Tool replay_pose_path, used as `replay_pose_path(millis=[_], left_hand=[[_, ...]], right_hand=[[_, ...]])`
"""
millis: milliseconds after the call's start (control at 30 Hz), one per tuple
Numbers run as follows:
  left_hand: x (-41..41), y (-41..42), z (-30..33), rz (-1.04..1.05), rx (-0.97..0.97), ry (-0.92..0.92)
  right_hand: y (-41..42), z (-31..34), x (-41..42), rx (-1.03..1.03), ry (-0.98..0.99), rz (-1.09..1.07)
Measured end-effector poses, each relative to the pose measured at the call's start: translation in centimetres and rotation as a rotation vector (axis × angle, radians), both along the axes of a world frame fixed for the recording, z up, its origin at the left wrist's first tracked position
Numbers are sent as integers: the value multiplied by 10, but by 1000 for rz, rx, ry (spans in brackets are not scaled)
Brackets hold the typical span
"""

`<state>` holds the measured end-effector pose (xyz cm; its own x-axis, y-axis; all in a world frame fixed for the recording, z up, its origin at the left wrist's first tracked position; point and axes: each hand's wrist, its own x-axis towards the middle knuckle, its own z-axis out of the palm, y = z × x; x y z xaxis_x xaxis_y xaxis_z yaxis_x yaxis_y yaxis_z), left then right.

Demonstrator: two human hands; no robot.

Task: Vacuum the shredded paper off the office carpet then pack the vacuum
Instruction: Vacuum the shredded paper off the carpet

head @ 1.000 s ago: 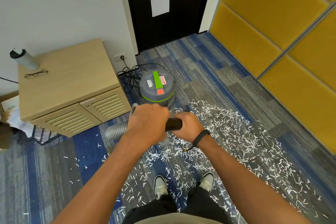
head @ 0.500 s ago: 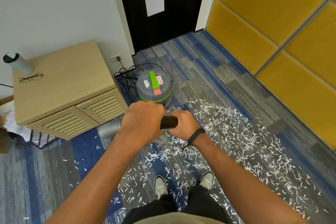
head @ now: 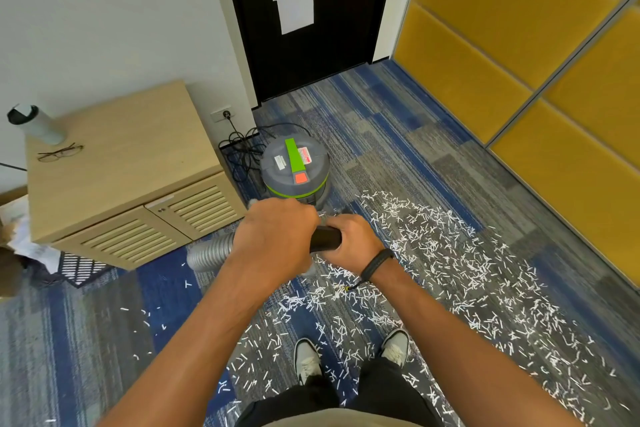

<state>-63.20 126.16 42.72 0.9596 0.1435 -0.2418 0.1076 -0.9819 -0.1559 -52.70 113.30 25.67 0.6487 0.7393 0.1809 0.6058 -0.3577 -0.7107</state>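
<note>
A view looking down from a person's head at their two bare arms reaching forward into the middle of the frame. The left hand (head: 277,239) is curled over the top of a vacuum hose, where a ribbed grey hose (head: 209,253) meets a black handle (head: 325,239). The right hand (head: 356,241), with a dark band (head: 375,263) on its wrist, grips the black handle just beside the left hand. Just above the hands in the frame stands a round grey vacuum cleaner (head: 294,170) with a green stripe and an orange button on its lid. Its black cord (head: 242,149) lies tangled to the left of it and runs up to a wall socket (head: 221,113). White shredded paper (head: 433,253) is scattered thickly over the blue and grey carpet (head: 398,149) from the centre to the lower right, and thinly at lower left. The person's two shoes (head: 308,359) show at the bottom centre among the shreds. At left stands a low wooden cabinet (head: 131,163) with slatted doors; on its top are a bottle (head: 36,123) and a pair of glasses (head: 60,152). A dark door (head: 304,10) fills the top centre, and yellow padded wall panels (head: 519,45) fill the right.
</note>
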Motion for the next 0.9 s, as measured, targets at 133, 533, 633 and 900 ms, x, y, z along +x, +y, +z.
replay_pose_path(millis=[133,533,633,900], left_hand=[[6,-4,-7,-14,-49,4],[24,6,-16,-46,-50,-33],[30,3,-24,-30,-32,-68],[45,-10,-50,-1,-47,-56]], right_hand=[[-16,-4,6,-67,-26,-22],[-11,-1,26,-137,-64,-58],[-6,-4,38,-183,-53,-54],[-11,-20,54,-227,4,-34]])
